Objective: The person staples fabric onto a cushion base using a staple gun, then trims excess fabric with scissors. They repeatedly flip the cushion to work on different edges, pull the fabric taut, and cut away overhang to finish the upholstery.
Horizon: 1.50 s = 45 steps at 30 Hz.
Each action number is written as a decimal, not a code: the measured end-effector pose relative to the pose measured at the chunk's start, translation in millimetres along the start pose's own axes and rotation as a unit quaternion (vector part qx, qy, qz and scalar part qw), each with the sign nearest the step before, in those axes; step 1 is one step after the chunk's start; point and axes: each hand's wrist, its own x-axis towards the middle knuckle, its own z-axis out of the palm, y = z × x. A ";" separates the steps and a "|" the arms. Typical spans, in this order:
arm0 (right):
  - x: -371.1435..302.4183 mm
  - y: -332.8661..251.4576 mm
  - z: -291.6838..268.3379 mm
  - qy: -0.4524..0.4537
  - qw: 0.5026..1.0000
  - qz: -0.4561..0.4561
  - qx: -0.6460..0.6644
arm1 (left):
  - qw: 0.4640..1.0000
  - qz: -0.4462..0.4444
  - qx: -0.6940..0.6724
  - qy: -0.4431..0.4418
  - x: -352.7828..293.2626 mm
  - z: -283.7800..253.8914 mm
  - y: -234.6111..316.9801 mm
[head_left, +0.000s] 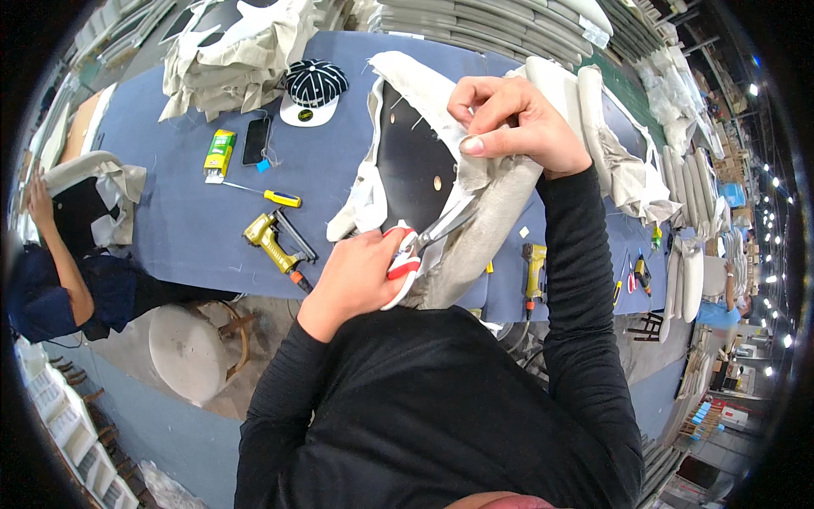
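In front of me on the table lies an upholstered chair panel (413,157), with a black backing and beige fabric folded over its edges. My left hand (354,273) is closed round the red-and-white handles of a pair of scissors (405,265). Their metal blades lie over the loose fabric at the panel's near right side. Farther up, my right hand (519,123) pinches the edge of the beige fabric (483,170), thumb against fingers. Part of the fabric edge is hidden behind the fingers.
Left of the panel lie a brass-coloured staple gun (270,242), a yellow-handled screwdriver (282,198), a phone (256,141), a green-yellow box (220,153) and a cap (312,92). A second air tool (534,276) lies to the right. A co-worker's arm (64,246) handles another panel (85,204) at far left.
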 end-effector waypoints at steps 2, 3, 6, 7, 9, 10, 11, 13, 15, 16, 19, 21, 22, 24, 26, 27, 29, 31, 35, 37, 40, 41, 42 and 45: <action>-0.3 3.3 -1.1 0.001 1.000 -0.007 -0.001 | 1.000 0.017 0.000 0.014 -9.1 3.4 8.8; -1.6 1.9 0.4 0.006 1.000 -0.003 0.010 | 1.000 0.007 -0.013 0.006 -11.0 4.5 16.4; 1.1 -1.3 3.1 0.012 1.000 0.015 -0.001 | 0.999 0.009 -0.038 0.036 -7.2 9.4 25.4; 2.0 -3.1 4.6 0.012 0.999 0.031 -0.002 | 0.997 0.018 -0.042 0.063 -5.0 14.5 23.7; 4.2 -7.0 8.1 0.014 0.998 0.064 -0.005 | 0.998 0.010 -0.042 0.054 -3.6 16.2 20.9; 5.9 -8.5 9.0 0.010 0.997 0.069 -0.013 | 0.998 0.007 -0.039 0.048 -2.5 15.1 20.0; 7.7 -10.1 9.9 0.006 0.997 0.074 -0.022 | 0.998 0.002 -0.042 0.045 -2.0 15.1 19.5; 11.6 -13.4 10.9 -0.003 0.996 0.085 -0.037 | 0.998 0.002 -0.043 0.053 -2.5 17.3 16.6; 15.4 -16.6 11.1 -0.013 0.994 0.097 -0.053 | 0.997 0.005 -0.049 0.058 -1.9 17.5 15.2; 16.8 -16.6 12.1 -0.015 0.994 0.096 -0.051 | 0.997 0.007 -0.055 0.061 -1.7 17.5 14.6; 20.0 -17.6 14.7 -0.015 0.994 0.099 -0.047 | 0.996 0.020 -0.067 0.059 3.1 15.7 12.9; 20.4 -19.8 16.2 -0.008 0.993 0.111 -0.042 | 0.996 0.027 -0.070 0.055 6.9 12.1 10.5; 20.7 -19.5 16.5 -0.010 0.993 0.105 -0.043 | 0.996 0.029 -0.069 0.054 8.3 9.5 8.5; 21.3 -17.9 16.3 -0.013 0.995 0.092 -0.045 | 0.996 0.039 -0.066 0.054 13.4 7.3 4.1; 20.9 -19.7 16.0 -0.010 0.994 0.101 -0.047 | 0.995 0.056 -0.066 0.052 19.1 9.5 -1.2; 20.7 -20.3 15.7 -0.008 0.993 0.105 -0.048 | 0.994 0.066 -0.063 0.055 21.6 10.5 -2.5; 19.9 -17.3 14.6 -0.009 0.994 0.102 -0.039 | 0.993 0.086 -0.057 0.065 27.9 13.1 -4.8; 19.8 -15.1 12.6 -0.012 0.994 0.103 -0.035 | 0.991 0.095 -0.056 0.072 31.4 12.2 -7.6; 19.3 -14.3 13.1 -0.008 0.995 0.098 -0.010 | 0.991 0.098 -0.065 0.070 33.5 8.5 -12.4; 19.5 -14.0 14.0 -0.005 0.995 0.097 -0.002 | 0.996 0.065 -0.053 0.023 29.9 3.5 -13.8; 21.7 -12.4 11.6 -0.008 0.995 0.099 -0.015 | 0.997 0.055 -0.062 0.010 29.3 3.9 -13.9; 22.9 -11.6 10.8 -0.011 0.995 0.095 -0.016 | 0.996 0.059 -0.068 0.024 30.0 5.3 -11.8; 23.8 -11.2 10.8 -0.014 0.996 0.091 -0.018 | 0.994 0.063 -0.075 0.038 30.5 6.3 -10.8; 24.3 -16.9 14.1 -0.005 0.994 0.109 -0.009 | 0.994 0.076 -0.071 0.027 37.3 8.9 -12.2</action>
